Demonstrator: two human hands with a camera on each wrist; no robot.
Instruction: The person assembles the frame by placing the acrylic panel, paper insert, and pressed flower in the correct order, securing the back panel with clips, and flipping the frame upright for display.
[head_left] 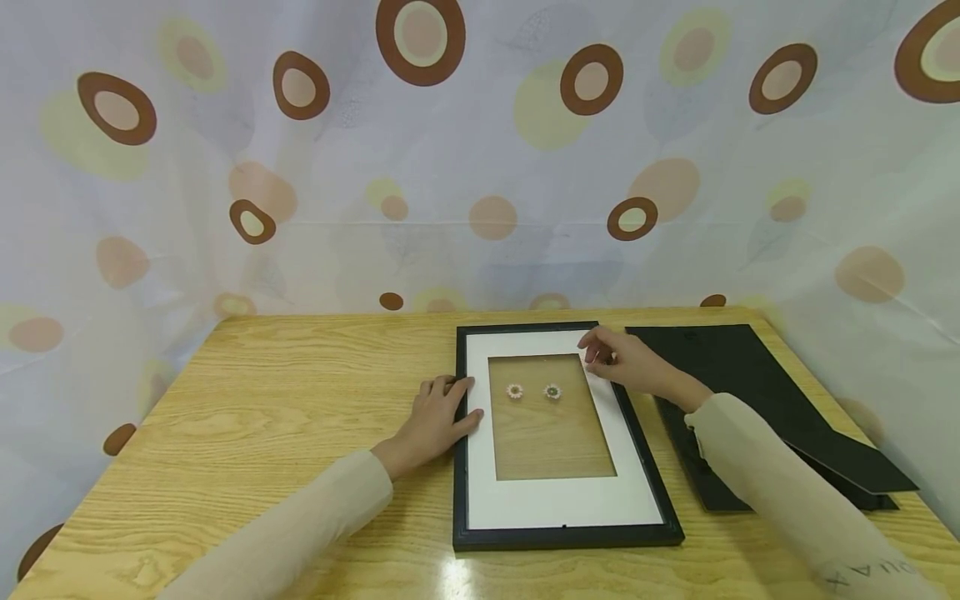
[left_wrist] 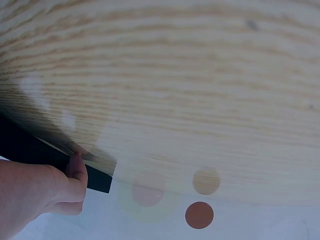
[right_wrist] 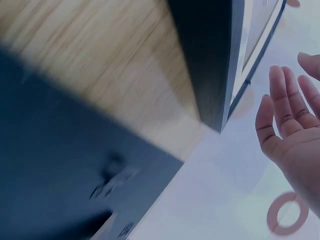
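A black picture frame point(head_left: 567, 537) with a white mat point(head_left: 551, 504) around a clear window lies on the wooden table. Two small flower-shaped pieces, one with a brownish centre point(head_left: 514, 391) and one with a dark green centre point(head_left: 552, 392), sit side by side in the window's upper part. My left hand point(head_left: 435, 423) holds the frame's left edge, thumb over the mat; the left wrist view shows a finger bent over the black rim point(left_wrist: 97, 181). Above the mat's upper right corner hovers my right hand point(head_left: 626, 360), its fingers loosely bent. Nothing shows between them in the right wrist view.
To the right of the frame lies a black backing board point(head_left: 705, 358) with metal fittings; a black flap point(head_left: 862, 462) stands up at its near end. A patterned curtain point(head_left: 435, 258) closes off the back and sides of the table point(head_left: 300, 392).
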